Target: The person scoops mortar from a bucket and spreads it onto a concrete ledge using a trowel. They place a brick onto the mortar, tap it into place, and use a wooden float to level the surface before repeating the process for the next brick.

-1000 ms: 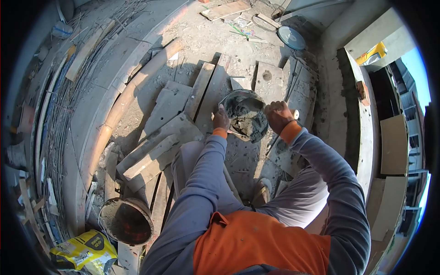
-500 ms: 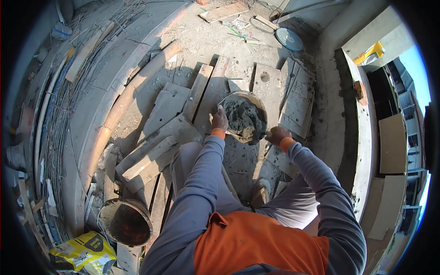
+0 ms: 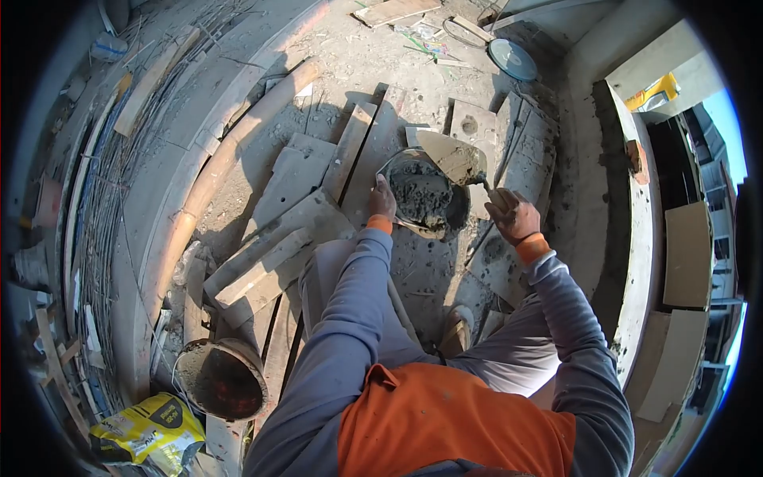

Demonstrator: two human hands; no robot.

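My left hand is closed on the left rim of a bucket that stands between my feet and the boards. Grey wet mortar fills much of the bucket, its surface rough and lumpy. In my right hand is the handle of a trowel. The trowel's broad blade hangs over the bucket's far right rim, smeared with mortar, its tip pointing to the left. My fingers wrap around the handle, to the right of the bucket.
A second bucket, dirty inside, stands at lower left beside a yellow bag. Loose boards cover the ground around me. A bamboo pole lies to the left, and a low wall runs along the right.
My right hand has moved up and right, lifting the trowel blade out of the mortar to above the bucket's rim. The left hand stays on the rim.
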